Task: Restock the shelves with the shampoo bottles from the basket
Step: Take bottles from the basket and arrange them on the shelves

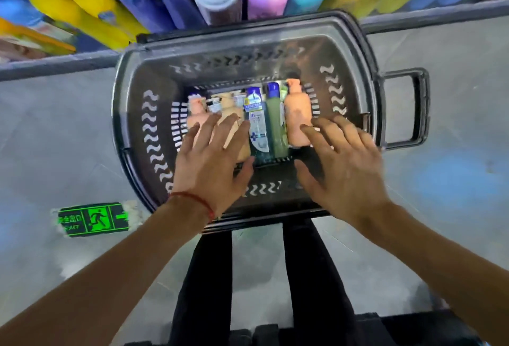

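Observation:
A dark plastic basket (132, 114) stands on the floor in front of the shelf. Several bottles lie on its bottom: a peach pump bottle (296, 114) at the right, a green bottle with a blue cap (274, 122), a white-and-blue shampoo bottle (257, 125), a beige bottle (228, 108) and a small peach one (196, 108) at the left. My left hand (212, 164) hovers over the left bottles with fingers spread. Over the basket's right side, my right hand (341, 169) is spread too. Neither hand holds anything.
The bottom shelf (55, 63) runs along the top, stocked with yellow, purple, pink, blue and white bottles. The basket's handle (418, 108) sticks out to the right. A green exit sign (93, 219) is stuck on the grey floor at the left. My dark-trousered legs stand below the basket.

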### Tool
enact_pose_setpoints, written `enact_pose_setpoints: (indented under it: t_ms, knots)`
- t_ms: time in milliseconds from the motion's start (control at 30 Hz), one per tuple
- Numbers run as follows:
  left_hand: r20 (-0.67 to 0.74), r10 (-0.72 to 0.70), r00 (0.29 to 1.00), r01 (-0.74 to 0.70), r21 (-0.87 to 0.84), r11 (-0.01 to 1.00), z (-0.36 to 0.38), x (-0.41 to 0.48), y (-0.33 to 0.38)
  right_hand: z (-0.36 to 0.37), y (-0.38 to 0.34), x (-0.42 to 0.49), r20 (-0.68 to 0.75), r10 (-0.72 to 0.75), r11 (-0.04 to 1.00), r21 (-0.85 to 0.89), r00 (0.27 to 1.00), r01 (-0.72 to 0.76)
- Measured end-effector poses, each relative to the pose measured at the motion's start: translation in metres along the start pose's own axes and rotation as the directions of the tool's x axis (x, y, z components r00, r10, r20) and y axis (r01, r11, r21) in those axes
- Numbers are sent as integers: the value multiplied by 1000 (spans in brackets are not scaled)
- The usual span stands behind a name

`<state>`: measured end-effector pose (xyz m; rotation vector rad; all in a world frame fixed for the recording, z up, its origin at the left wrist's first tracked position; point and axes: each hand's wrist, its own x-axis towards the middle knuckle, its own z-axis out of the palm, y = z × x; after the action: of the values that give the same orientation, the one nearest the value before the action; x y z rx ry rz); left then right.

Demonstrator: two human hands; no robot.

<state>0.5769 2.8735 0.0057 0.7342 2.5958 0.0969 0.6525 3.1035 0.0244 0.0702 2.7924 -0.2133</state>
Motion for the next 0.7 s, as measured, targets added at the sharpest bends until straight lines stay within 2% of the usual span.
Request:
enact_pose_setpoints:
  t_ms: [267,367,500,567,633,700]
  knots:
    - [17,0,1000,1,-71,997,98,42,-39,115,-2,38,33,96,991,94,995,-99]
    - [5,60,998,-58,-158,986,118,49,-40,136,0,53,30,148,978,146,989,-150]
    - [43,69,997,-61,-171,983,129,55,-33,144,9,69,68,180,947,259,981,-191]
    - [55,47,997,-36,-184,982,132,56,-30,149,12,78,152,234,887,370,960,-275]
    - [72,23,997,-10,-184,983,136,57,-28,159,11,87,282,278,767,510,918,-389]
    - [88,-1,996,18,-185,983,141,56,-29,177,9,96,396,267,693,554,879,-461]
